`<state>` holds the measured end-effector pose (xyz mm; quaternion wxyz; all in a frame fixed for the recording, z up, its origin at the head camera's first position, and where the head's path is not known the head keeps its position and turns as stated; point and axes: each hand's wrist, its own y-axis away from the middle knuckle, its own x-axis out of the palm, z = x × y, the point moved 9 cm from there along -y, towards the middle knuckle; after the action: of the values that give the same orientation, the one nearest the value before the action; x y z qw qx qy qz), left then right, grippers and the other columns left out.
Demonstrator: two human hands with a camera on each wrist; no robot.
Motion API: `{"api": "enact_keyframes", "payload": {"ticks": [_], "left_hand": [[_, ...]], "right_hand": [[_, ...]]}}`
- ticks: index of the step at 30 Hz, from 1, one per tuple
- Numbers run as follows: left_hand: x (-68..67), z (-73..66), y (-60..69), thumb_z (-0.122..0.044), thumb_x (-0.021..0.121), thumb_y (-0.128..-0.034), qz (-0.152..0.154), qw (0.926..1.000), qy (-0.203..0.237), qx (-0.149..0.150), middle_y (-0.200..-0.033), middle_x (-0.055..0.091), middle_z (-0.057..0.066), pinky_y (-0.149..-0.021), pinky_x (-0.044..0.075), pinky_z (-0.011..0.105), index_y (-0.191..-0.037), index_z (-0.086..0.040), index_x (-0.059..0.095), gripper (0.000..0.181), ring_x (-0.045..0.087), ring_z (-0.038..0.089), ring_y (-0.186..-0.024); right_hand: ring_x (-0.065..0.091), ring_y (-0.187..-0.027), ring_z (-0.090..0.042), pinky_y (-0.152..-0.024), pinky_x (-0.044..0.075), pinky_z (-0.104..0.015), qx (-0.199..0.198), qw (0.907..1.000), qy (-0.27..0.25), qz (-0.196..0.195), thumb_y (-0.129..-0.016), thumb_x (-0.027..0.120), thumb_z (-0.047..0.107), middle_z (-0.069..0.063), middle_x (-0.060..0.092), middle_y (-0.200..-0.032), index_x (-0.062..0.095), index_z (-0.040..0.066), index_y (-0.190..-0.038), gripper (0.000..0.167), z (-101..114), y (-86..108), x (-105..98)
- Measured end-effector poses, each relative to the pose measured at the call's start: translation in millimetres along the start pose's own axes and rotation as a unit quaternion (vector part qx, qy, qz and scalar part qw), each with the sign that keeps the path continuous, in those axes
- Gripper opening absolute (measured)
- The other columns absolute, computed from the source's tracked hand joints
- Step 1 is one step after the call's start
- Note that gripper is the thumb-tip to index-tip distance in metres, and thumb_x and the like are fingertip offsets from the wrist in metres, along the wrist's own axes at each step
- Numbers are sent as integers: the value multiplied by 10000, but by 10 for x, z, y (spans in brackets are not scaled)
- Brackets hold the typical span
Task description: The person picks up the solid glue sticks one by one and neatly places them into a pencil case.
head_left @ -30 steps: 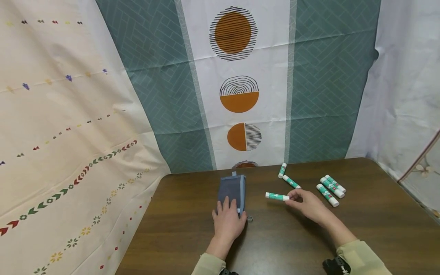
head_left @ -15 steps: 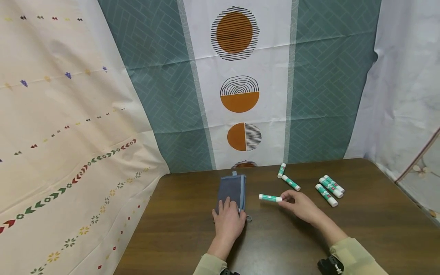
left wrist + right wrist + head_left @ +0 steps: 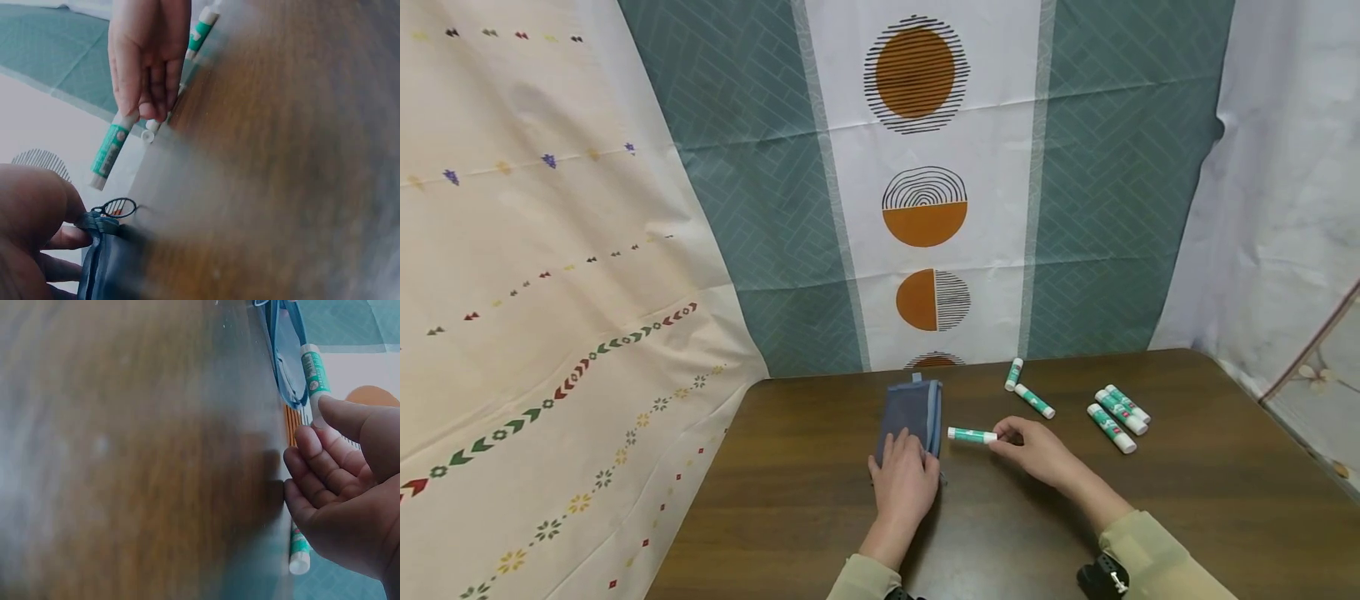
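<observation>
A dark blue zippered pouch (image 3: 912,410) lies on the table, its long zipper side facing right. My left hand (image 3: 904,483) grips its near end, fingers over the top and thumb by the zipper; in the left wrist view the thumb and fingers meet the pouch (image 3: 103,262) near its ring. In the right wrist view the pouch's side (image 3: 289,356) gapes. My right hand (image 3: 1037,454) pinches a green and white glue stick (image 3: 972,435) by one end, level, its other end just right of the pouch. In the right wrist view the stick (image 3: 314,370) overlaps the pouch's edge; contact cannot be told.
Two similar sticks (image 3: 1034,401) lie end to end at the back of the brown table (image 3: 775,500). Three more (image 3: 1111,428) lie at the right. Patterned cloths (image 3: 955,167) hang behind the table and at its sides.
My right hand has carried the pinched stick left, up to the pouch. The pouch and my left hand have shifted slightly right. The loose sticks lie as before.
</observation>
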<state>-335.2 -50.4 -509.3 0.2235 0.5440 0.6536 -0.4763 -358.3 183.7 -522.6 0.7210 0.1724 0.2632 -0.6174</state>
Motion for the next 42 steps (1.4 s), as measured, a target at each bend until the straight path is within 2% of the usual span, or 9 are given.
{"api": "enact_keyframes", "payload": {"ticks": [12,20,32,42], "left_hand": [[-23,10,-1,-136,682,-982,-130,9986,446,-263,-1490,671,192,-1101,328,882,-738,-182,500,308,548,489,-1460],[-39,21,-9,-158,731,-974,-244,9962,743,-374,-1473,693,152,-1118,353,845,-734,-199,585,284,572,453,-1447],[-33,23,-34,-128,755,-945,-430,9880,1387,-523,-1462,702,160,-1157,352,796,-771,-183,658,207,578,458,-1440],[13,-14,-29,-123,778,-936,-508,9811,1739,-672,-1452,700,186,-1181,335,774,-791,-183,694,178,575,481,-1432]], "right_hand": [[607,-942,-194,-821,507,-395,116,9999,68,-52,-1017,817,258,22,696,-983,726,125,-1110,186,62,-84,108],[596,-919,-214,-774,496,-378,156,9998,-113,14,-1023,807,206,-3,690,-974,721,109,-1106,154,102,-121,144],[589,-892,-190,-756,490,-363,-35,9999,-20,101,-1028,797,211,9,692,-960,729,88,-1103,160,158,-198,206],[581,-840,-183,-733,483,-363,10,10000,32,72,-1015,810,200,8,684,-929,723,92,-1074,151,176,-242,244]]}}
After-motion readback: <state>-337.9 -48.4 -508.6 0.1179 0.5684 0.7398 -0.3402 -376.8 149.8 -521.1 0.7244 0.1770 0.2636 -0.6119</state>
